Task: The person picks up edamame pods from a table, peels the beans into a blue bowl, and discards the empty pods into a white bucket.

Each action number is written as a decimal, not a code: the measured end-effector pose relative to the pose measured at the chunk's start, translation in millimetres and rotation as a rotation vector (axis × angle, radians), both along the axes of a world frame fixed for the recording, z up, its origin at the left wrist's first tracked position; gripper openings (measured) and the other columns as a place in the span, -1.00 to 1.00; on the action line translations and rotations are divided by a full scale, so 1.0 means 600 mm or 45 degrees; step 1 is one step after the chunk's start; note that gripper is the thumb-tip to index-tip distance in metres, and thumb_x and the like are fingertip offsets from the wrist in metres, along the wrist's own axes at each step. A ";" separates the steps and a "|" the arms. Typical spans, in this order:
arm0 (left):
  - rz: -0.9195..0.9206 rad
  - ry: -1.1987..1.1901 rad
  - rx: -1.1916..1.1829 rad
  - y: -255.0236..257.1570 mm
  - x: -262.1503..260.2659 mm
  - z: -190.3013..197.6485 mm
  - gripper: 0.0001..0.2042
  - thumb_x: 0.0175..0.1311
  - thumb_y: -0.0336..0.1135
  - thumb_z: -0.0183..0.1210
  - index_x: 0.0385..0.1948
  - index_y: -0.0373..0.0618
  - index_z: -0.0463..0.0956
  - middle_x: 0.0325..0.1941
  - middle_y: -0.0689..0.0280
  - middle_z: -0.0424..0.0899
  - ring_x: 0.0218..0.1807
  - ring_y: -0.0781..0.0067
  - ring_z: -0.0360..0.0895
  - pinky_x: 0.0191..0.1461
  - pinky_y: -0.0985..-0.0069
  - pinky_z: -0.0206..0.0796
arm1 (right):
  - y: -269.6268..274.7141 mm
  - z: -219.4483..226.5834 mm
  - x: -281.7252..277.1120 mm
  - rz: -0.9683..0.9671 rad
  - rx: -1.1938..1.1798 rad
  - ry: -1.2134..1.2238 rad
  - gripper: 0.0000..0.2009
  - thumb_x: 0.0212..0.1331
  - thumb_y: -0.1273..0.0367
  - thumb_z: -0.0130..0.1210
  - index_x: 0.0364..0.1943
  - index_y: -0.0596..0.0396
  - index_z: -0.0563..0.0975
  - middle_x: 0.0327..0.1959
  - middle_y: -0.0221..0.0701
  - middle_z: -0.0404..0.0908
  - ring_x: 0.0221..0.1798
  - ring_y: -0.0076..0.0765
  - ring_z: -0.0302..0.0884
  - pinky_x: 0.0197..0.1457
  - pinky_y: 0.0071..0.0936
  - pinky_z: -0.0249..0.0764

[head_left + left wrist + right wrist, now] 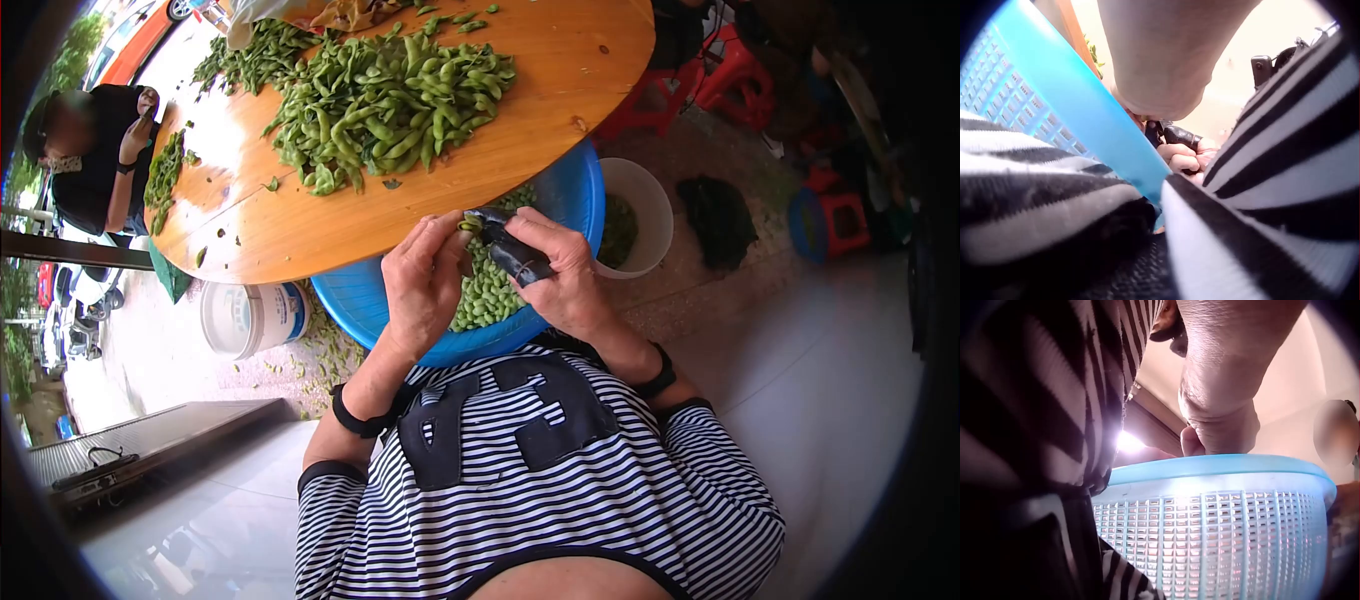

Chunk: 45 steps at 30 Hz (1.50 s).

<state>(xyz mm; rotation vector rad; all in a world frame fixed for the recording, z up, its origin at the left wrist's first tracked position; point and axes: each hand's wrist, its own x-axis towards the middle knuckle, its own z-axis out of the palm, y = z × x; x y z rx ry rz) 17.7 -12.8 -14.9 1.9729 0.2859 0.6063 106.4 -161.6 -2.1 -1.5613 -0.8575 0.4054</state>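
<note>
Above a blue basket (pixel 590 200) of shelled green beans (pixel 485 300), both hands meet at a small green soybean pod (pixel 468 225). My left hand (pixel 425 280) pinches the pod between thumb and fingertips. My right hand (pixel 565 270) curls in from the other side, its black-covered fingertips (pixel 520 262) right at the pod and partly hiding it. The black covering (pixel 1182 136) also shows in the left wrist view. In the right wrist view, the basket wall (pixel 1210 531) stands below the right hand (pixel 1222 434).
A heap of soybean pods (pixel 390 100) lies on the wooden table (pixel 560 70) beyond the basket. A white bucket (pixel 235 315) stands left, a translucent bucket (pixel 650 225) right. Red stools (pixel 735 75) are at the back right. Another person (pixel 100 150) sits across the table.
</note>
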 end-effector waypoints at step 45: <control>-0.132 0.020 -1.824 -0.027 0.010 -0.014 -0.79 0.26 -0.45 -0.08 -0.16 -0.28 0.48 -0.47 0.39 0.40 -0.51 0.60 0.23 -0.45 0.64 0.09 | 0.004 -0.019 -0.019 -0.200 -0.056 -0.443 -0.67 -0.17 0.67 0.08 -0.20 0.25 0.51 -0.35 -0.19 0.39 -0.34 -0.02 0.46 -0.33 -0.30 0.40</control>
